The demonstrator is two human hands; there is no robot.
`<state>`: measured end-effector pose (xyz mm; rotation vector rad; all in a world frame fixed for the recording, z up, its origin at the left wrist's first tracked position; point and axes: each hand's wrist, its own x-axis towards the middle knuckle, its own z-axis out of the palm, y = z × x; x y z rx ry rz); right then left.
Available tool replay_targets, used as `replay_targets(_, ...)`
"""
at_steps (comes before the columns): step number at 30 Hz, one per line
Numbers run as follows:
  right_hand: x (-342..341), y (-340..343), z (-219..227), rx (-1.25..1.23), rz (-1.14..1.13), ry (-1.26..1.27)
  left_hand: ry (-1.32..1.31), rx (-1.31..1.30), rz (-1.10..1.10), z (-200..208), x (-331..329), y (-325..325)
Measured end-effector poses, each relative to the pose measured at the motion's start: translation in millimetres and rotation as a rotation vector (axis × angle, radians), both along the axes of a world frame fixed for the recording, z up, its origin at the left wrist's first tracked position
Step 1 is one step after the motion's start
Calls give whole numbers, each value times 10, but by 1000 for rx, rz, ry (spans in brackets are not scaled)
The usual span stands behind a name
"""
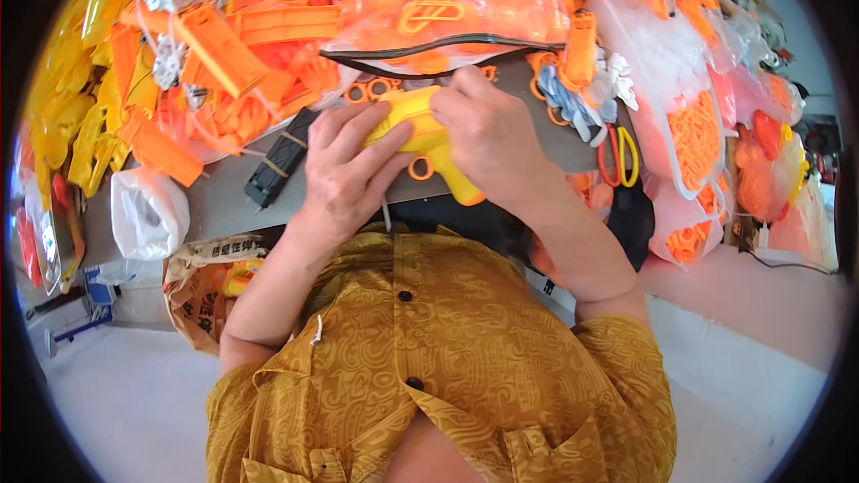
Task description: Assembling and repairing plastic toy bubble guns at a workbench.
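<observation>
Gripping yellow pc (pixel 419 130) w/ L hand (pixel 351 161) & R hand (pixel 488 125), orange pts (pixel 217 49), zip bag (pixel 501 22) beyond

Left grip (pixel 347 165): curled over the yellow pistol-shaped shell (pixel 428 136)
Right grip (pixel 488 130): gripping the shell's right side
White bag (pixel 123 210): left of the shell

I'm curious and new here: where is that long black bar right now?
In the head view, the black bar lies left of the left hand, on the grey tabletop, beside orange parts.
</observation>
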<state>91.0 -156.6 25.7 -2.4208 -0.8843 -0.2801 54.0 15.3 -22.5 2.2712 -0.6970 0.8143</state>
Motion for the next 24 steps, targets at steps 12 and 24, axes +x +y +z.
replay_targets(12, -65, -796, -272, 315, -568, -9, 5, -35, -22, 10, 26, 77)
replay_targets(24, -132, -1272, -659, -200, -750, -370, 44, -25, 26, 196, -65, 46)
